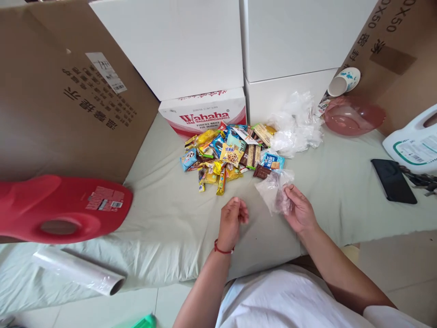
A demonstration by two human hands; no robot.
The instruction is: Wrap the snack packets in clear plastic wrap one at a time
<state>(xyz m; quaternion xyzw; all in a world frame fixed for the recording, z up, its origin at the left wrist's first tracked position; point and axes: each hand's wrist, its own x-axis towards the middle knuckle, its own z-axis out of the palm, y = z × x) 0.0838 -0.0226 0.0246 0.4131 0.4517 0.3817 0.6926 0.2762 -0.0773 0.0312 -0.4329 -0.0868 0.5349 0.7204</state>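
Observation:
My right hand (297, 210) grips a small clear plastic bag (273, 187) just in front of a heap of wrapped snacks (229, 155) on a pale green cloth (164, 214). My left hand (232, 219), with a red cord at the wrist, hovers over the cloth to the left of the bag. Its fingers are curled together in a loose pinch, and I cannot make out anything in them. More crumpled clear bags (296, 123) lie behind the snacks to the right.
A Wahaha carton (203, 116) and white boxes (177, 45) stand behind the snacks. A brown carton (61, 91) and a red jug (61, 207) are at left, with a roll of clear film (80, 271). At right are a pink bowl (353, 116), a paper cup (344, 81), a phone (392, 180) and a white jug (414, 143).

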